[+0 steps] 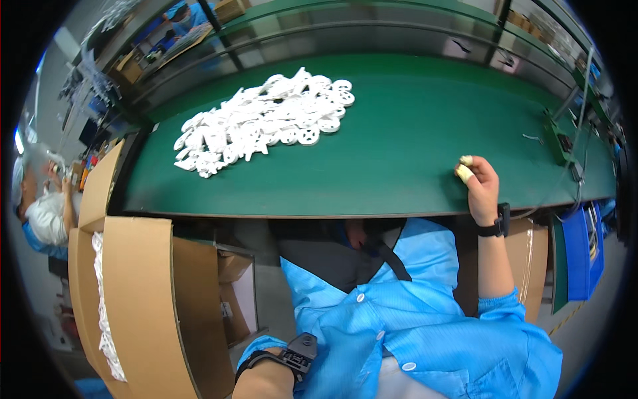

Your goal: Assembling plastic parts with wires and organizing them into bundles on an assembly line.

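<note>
The right hand (481, 183) was curled narrow at centre right, any hold untellable, and white parts (266, 120), upper left, were best handled singly.

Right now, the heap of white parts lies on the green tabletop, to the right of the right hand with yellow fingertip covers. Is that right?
Not quite: the heap of white parts lies to the left of the right hand, as the head view shows. It is on the green tabletop, and that hand wears yellow fingertip covers.
</note>
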